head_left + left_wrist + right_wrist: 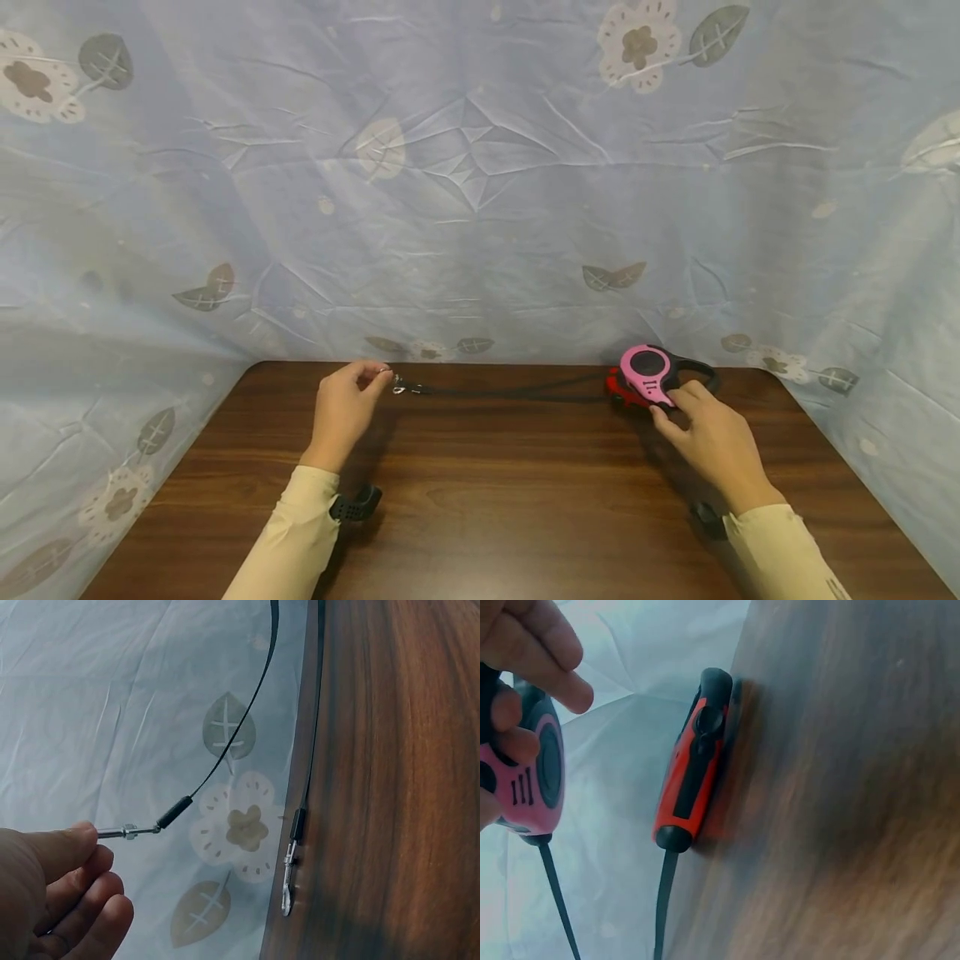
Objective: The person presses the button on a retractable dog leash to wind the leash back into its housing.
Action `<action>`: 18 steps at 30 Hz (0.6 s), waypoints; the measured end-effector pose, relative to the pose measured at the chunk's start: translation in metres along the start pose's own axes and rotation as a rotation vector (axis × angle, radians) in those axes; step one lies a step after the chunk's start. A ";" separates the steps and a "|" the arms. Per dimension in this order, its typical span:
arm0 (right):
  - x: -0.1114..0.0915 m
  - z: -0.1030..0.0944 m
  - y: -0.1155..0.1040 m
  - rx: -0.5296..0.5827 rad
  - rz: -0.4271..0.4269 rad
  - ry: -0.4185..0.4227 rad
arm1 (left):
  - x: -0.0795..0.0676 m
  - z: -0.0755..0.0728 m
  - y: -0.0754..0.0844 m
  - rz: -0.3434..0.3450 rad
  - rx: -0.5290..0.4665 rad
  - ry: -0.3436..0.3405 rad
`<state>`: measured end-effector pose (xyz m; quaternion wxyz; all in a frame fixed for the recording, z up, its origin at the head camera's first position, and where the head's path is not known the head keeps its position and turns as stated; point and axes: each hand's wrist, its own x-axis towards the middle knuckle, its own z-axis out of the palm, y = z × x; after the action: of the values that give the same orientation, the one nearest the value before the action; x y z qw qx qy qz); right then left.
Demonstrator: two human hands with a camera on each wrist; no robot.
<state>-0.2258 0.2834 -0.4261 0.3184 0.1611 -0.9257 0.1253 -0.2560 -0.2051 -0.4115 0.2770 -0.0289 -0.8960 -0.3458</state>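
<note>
My left hand [345, 417] pinches the silver metal clip [118, 833] of a retractable dog leash between thumb and fingertips. From this clip a thin black strap [238, 735] runs toward the pink-and-black leash case [647, 373]. That case is held up by my right hand [708, 437], its fingers around the handle side. Below it, on the table, lies a red-and-black retractable leash [690, 765], partly covered by the pink one in the head view. Its own metal clip [288, 879] rests on the wood close to my left hand.
The brown wooden table [480, 492] ends at a light blue curtain [480, 208] with flowers and leaves, hanging along the back and both sides. Dark devices are strapped to the left wrist [358, 505] and right wrist [707, 520].
</note>
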 end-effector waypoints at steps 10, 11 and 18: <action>-0.003 0.001 0.002 -0.006 -0.040 0.045 | 0.000 -0.003 0.000 0.000 0.016 0.010; -0.003 0.002 0.002 -0.006 -0.040 0.051 | 0.001 -0.003 0.000 0.003 0.015 0.014; -0.003 0.002 0.002 -0.010 -0.057 0.106 | 0.000 -0.004 0.001 0.020 0.006 0.021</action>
<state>-0.2256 0.2850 -0.4299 0.3713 0.1789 -0.9032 0.1198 -0.2542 -0.2074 -0.4086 0.2897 -0.0336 -0.8939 -0.3404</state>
